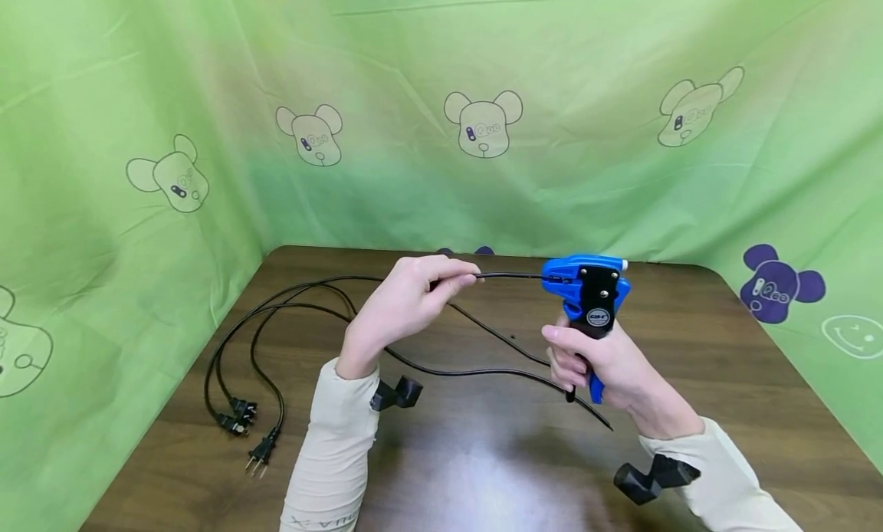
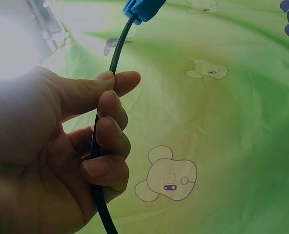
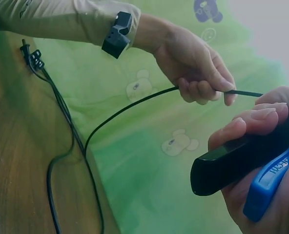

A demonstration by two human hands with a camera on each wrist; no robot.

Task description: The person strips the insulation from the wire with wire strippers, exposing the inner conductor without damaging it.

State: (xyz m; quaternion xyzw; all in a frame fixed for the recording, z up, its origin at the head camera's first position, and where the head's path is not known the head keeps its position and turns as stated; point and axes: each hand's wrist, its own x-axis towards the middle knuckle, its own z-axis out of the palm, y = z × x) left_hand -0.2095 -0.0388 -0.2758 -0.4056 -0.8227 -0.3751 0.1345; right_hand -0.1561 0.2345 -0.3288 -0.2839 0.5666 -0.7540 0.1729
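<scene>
Sleeves: pale, with a black wrist mount (image 1: pixel 655 480) on each arm
Plugs: a two-prong plug (image 1: pixel 264 446) and, just beyond it, a pair of plugs (image 1: pixel 241 413) lie at the left of the wooden bench (image 1: pixel 483 448)
Loose cords: two black cords run rightward; one free end (image 1: pixel 603 418) lies near the right hand (image 1: pixel 596 359), the other cord passes out of sight behind it
Right fingers: curled around the wire stripper (image 1: pixel 592 287), whose black handle (image 3: pixel 222 168) and blue handle (image 3: pixel 269 187) stand apart
Left fingers: the left hand (image 1: pixel 407 302) pinches the held cord (image 1: pixel 510 275) between thumb and forefinger, the others curled round it
Wire stripper: raised above the bench, the held cord reaching its mouth; bite cannot be told
Step in hand: seemingly placing the cord for stripping
Next move: likely calls for a firm squeeze against a steady pinch
Backdrop: green curtain (image 1: pixel 586 187) with bear-head prints
</scene>
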